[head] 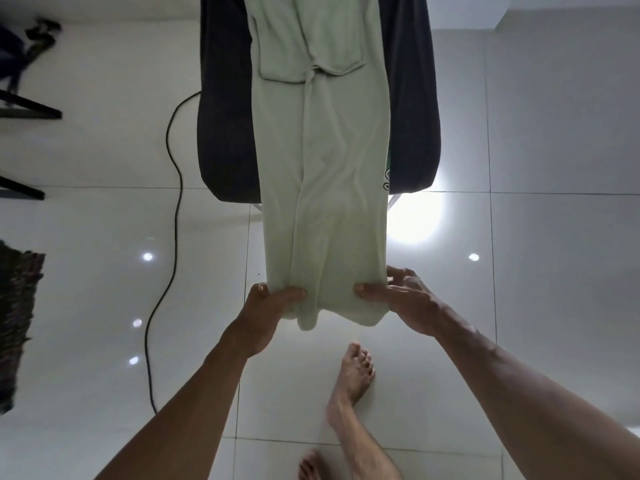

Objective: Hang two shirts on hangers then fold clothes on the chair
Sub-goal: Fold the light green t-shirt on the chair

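A pale green garment [322, 161], folded into a long narrow strip, lies along the dark chair seat [225, 133] and hangs past its near edge. My left hand [266, 313] pinches the near left corner, thumb on top. At the near right corner my right hand [401, 299] grips the cloth, thumb on top and fingers behind the edge. Both hands hold the hem above the floor. A bit of green print [387, 178] peeks out at the garment's right edge.
A black cable [173, 209] snakes over the glossy white tiled floor [519, 237] left of the chair. Dark furniture legs [31, 110] and a dark woven mat [17, 313] sit at the far left. My bare feet [353, 375] stand just below the hands.
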### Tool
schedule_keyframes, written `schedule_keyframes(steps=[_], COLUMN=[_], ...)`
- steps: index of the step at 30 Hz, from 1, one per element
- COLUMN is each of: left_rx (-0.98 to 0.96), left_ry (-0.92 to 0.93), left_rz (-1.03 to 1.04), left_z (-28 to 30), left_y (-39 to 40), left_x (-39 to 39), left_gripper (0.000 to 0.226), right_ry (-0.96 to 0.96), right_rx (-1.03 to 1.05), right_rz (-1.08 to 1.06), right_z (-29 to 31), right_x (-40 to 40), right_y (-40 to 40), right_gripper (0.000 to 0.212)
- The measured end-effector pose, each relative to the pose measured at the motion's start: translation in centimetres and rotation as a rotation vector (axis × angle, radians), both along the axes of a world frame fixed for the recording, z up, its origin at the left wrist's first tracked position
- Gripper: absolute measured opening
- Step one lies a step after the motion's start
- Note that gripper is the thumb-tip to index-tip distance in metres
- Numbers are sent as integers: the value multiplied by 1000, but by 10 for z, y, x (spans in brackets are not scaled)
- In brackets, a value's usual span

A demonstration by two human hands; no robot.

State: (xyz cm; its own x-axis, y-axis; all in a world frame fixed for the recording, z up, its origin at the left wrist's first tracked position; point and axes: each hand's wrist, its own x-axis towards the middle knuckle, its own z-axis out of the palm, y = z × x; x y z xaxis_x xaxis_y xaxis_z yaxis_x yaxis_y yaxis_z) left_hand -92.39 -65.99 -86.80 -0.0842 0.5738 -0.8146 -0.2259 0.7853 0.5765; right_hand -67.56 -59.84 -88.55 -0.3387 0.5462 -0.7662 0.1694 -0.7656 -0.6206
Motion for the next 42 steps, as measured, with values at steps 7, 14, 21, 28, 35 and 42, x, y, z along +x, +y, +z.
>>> schedule_keyframes(steps=[7, 14, 21, 28, 35, 42], left_rx=[-44, -117, -170, -5, 99, 273], left_ry=[362, 351, 216, 226, 52, 610], left_rz=[-168, -123, -60, -4, -259, -693], left_z=[32, 50, 42, 94, 162, 191], left_y=[-7, -22, -28, -31, 37, 119], left_x=[10, 8, 4, 4, -18, -30], left_gripper=[38, 29, 24, 54, 41, 44], right_ry=[-85, -355, -404, -331, 58, -427], right_rx=[68, 274, 183, 98, 34, 573], right_rz=[-59, 1, -19, -158, -77, 379], right_z=[30, 49, 51, 96, 166, 209], right_x=[-12, -24, -21, -22, -14, -22], right_y=[-40, -58, -62, -66, 2, 96], right_gripper=[24, 31, 27, 31, 45, 36])
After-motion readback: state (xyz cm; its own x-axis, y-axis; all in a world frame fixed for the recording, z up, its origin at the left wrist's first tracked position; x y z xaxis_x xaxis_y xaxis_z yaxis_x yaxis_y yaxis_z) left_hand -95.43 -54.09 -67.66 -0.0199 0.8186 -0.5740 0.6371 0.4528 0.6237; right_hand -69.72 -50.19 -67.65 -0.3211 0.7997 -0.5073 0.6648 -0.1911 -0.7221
